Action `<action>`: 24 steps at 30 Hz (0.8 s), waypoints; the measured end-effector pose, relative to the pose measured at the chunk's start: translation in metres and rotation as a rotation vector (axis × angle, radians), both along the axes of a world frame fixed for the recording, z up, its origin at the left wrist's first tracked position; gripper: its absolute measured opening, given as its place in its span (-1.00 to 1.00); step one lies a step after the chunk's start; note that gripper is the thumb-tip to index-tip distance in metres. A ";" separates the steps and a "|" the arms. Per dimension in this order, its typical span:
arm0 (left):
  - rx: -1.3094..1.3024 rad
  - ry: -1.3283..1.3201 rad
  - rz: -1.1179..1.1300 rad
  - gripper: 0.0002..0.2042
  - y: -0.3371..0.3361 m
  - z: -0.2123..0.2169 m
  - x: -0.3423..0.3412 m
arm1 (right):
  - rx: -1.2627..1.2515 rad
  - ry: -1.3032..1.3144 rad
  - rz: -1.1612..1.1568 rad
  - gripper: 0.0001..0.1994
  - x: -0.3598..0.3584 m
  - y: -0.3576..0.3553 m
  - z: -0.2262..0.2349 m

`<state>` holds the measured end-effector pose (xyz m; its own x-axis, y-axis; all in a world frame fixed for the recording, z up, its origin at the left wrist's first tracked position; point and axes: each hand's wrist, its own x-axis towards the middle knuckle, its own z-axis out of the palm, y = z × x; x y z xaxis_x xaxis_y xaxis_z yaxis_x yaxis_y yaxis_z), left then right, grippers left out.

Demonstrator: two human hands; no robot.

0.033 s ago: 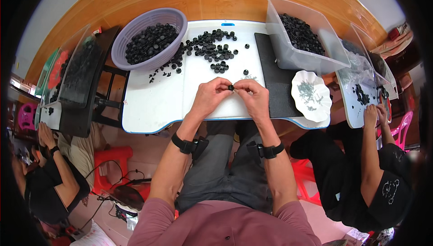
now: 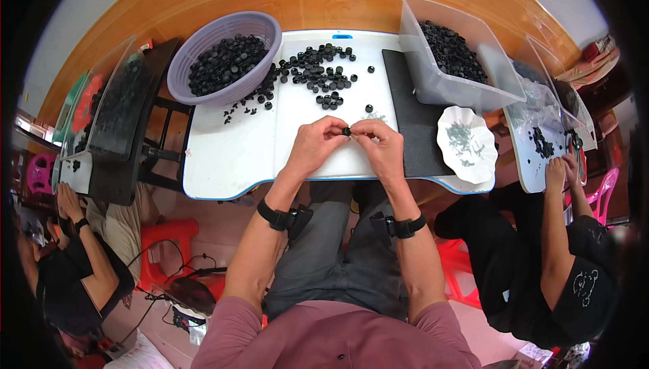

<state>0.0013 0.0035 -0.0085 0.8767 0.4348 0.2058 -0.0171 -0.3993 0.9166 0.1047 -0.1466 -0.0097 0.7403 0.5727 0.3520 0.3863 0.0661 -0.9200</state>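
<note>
Over the near middle of the white table (image 2: 230, 159), my left hand (image 2: 315, 146) pinches a small black round cap (image 2: 346, 131) between thumb and fingers. From the other side, my right hand (image 2: 382, 149) has its fingertips closed against the same cap. Whether a smaller piece sits between the right fingertips is too small to see. Loose black caps (image 2: 324, 78) lie spread beyond my hands, with one single cap (image 2: 369, 108) just past the right one. A few thin clear pieces (image 2: 378, 117) rest beside that single cap, partly behind my right fingers.
A purple basket (image 2: 177, 81) of black caps stands far left, with tiny black pieces (image 2: 233, 113) near it. At right are a clear bin (image 2: 433, 88) of black parts, a dark mat (image 2: 419, 132) and a white scalloped dish (image 2: 449, 122) holding thin clear pieces. Co-workers sit on both sides.
</note>
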 end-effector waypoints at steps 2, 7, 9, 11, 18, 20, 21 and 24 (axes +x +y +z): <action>0.007 -0.013 -0.002 -0.75 0.000 0.000 0.000 | 0.024 -0.041 -0.002 -0.88 -0.001 0.000 0.000; 0.057 -0.037 -0.020 -0.75 -0.004 0.003 -0.001 | 0.062 -0.014 -0.019 -0.87 0.001 -0.001 -0.004; 0.073 -0.039 -0.015 -0.74 -0.004 0.003 -0.002 | 0.048 -0.016 -0.018 -0.87 0.000 -0.001 -0.004; 0.087 -0.043 -0.013 -0.74 -0.004 0.004 -0.003 | 0.034 -0.018 -0.020 -0.87 0.000 -0.001 -0.004; 0.086 -0.035 -0.018 -0.74 -0.002 0.003 -0.003 | 0.042 -0.006 -0.035 -0.88 -0.003 0.001 -0.001; 0.083 -0.036 -0.013 -0.74 -0.002 0.001 -0.003 | 0.040 -0.031 -0.036 -0.88 -0.003 0.001 -0.001; 0.087 -0.047 -0.013 -0.74 -0.002 0.001 -0.003 | 0.037 -0.034 -0.045 -0.88 -0.003 0.002 -0.001; 0.095 -0.072 -0.008 -0.74 -0.003 -0.002 -0.003 | 0.020 -0.034 -0.055 -0.88 -0.004 0.001 0.000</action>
<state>-0.0014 0.0005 -0.0103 0.8615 0.4037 0.3081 -0.0848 -0.4837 0.8711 0.1012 -0.1452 -0.0101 0.7580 0.5241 0.3882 0.4207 0.0620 -0.9051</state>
